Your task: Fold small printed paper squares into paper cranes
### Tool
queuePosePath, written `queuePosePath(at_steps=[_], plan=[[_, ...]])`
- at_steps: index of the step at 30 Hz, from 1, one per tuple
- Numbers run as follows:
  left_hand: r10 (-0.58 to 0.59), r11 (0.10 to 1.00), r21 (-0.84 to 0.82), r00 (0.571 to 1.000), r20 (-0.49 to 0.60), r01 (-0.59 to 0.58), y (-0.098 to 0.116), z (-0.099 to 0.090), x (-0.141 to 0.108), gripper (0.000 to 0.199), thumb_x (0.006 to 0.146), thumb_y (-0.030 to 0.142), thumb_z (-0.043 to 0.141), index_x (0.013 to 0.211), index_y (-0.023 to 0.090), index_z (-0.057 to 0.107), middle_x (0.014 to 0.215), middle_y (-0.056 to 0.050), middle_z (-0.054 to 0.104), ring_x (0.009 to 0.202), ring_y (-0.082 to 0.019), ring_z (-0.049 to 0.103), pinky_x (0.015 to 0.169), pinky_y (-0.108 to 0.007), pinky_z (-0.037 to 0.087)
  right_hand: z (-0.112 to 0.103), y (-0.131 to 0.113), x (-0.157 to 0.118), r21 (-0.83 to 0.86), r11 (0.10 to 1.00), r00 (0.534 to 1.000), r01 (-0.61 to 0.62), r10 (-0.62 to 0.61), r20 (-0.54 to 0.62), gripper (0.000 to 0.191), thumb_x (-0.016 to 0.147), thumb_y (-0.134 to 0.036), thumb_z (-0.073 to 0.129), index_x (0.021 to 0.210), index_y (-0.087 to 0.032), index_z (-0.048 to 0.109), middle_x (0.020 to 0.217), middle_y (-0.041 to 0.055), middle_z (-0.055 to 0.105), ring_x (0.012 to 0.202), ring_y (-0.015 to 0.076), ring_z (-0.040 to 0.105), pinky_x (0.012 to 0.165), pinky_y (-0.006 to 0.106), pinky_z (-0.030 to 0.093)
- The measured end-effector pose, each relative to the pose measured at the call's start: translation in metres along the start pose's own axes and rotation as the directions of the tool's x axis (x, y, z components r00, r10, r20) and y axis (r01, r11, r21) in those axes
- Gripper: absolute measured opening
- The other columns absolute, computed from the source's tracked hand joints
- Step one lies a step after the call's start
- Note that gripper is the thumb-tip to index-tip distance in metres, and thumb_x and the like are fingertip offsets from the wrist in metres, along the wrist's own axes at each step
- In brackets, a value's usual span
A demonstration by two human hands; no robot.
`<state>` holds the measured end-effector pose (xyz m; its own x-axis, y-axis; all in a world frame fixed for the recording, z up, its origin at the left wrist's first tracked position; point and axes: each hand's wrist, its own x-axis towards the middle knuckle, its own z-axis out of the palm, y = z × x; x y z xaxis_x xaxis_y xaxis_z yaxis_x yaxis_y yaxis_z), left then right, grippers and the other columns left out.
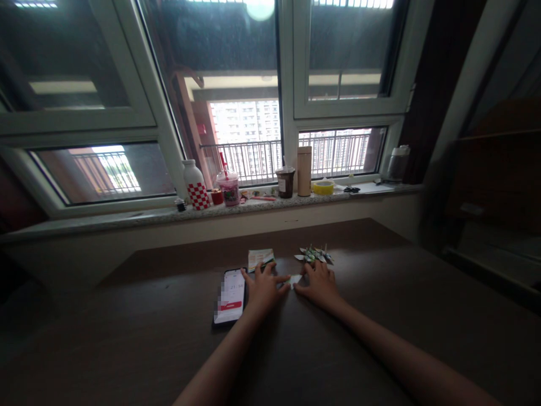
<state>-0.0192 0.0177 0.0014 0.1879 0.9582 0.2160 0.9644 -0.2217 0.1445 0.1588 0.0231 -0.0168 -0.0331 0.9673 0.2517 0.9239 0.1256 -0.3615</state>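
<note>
A small pale piece of paper lies on the dark table between my hands. My left hand grips its left edge between thumb and a finger, the other fingers spread toward a stack of printed paper. From the right, my right hand pinches the same piece, its knuckles bent. Just beyond that hand sits a small pile of folded paper pieces, white and green. A phone with a lit screen lies to the left of my left hand.
The brown table reaches to the wall below the window. Along the stone sill stand a checkered bottle, a pink drink cup, a dark cup, a tan flask and yellow tape.
</note>
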Motion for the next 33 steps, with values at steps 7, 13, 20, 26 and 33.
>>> queuePosePath(at_steps=[7, 13, 20, 26, 33], plan=[[0.003, 1.000, -0.017, 1.000, 0.000, -0.003, 0.000, 0.000, 0.000, 0.027, 0.084, 0.058, 0.056, 0.109, 0.056, 0.066, 0.144, 0.003, 0.049, 0.139, -0.039, 0.027, 0.101, -0.082, -0.003, -0.001, 0.001, -0.002, 0.002, 1.000, 1.000, 0.021, -0.021, 0.008, 0.050, 0.071, -0.061, 0.065, 0.102, -0.022, 0.060, 0.118, 0.0124, 0.053, 0.117, 0.0328, 0.044, 0.098, 0.046, 0.033], [-0.006, 1.000, -0.031, 1.000, -0.015, 0.005, 0.001, 0.000, -0.002, 0.026, 0.084, 0.055, 0.058, 0.108, 0.055, 0.067, 0.142, 0.002, 0.050, 0.138, -0.037, 0.029, 0.102, -0.081, -0.003, 0.004, 0.007, -0.001, 0.081, 0.996, 0.999, 0.037, -0.038, 0.007, 0.054, 0.071, -0.062, 0.067, 0.106, -0.021, 0.063, 0.118, 0.0127, 0.054, 0.118, 0.0327, 0.045, 0.100, 0.047, 0.033], [-0.022, 0.997, -0.077, 0.998, -0.060, 0.018, 0.001, 0.003, -0.005, 0.024, 0.085, 0.054, 0.058, 0.106, 0.052, 0.069, 0.138, 0.002, 0.055, 0.134, -0.035, 0.034, 0.102, -0.081, 0.000, 0.002, 0.018, 0.001, 0.272, 0.959, 0.996, 0.081, -0.067, -0.060, 0.017, 0.085, -0.034, 0.061, 0.091, -0.026, 0.075, 0.110, 0.0066, 0.060, 0.112, 0.0250, 0.048, 0.098, 0.039, 0.036], [-0.028, 0.996, -0.091, 0.998, -0.048, 0.024, 0.002, 0.001, -0.005, 0.025, 0.085, 0.053, 0.058, 0.106, 0.050, 0.070, 0.140, 0.001, 0.053, 0.135, -0.036, 0.033, 0.103, -0.081, -0.001, -0.002, 0.015, -0.004, 0.299, 0.924, 0.970, 0.241, -0.241, -0.036, 0.012, 0.081, -0.032, 0.068, 0.086, -0.033, 0.079, 0.107, 0.0042, 0.062, 0.110, 0.0244, 0.047, 0.098, 0.038, 0.036], [-0.047, 0.996, -0.082, 0.999, 0.006, 0.048, 0.002, -0.001, -0.002, 0.026, 0.083, 0.056, 0.059, 0.106, 0.051, 0.069, 0.143, 0.002, 0.051, 0.136, -0.037, 0.031, 0.103, -0.081, -0.002, -0.006, 0.015, -0.001, 0.187, 0.973, 0.990, 0.137, -0.130, -0.050, 0.015, 0.080, -0.034, 0.068, 0.090, -0.034, 0.079, 0.106, 0.0061, 0.061, 0.108, 0.0250, 0.046, 0.095, 0.038, 0.037]])
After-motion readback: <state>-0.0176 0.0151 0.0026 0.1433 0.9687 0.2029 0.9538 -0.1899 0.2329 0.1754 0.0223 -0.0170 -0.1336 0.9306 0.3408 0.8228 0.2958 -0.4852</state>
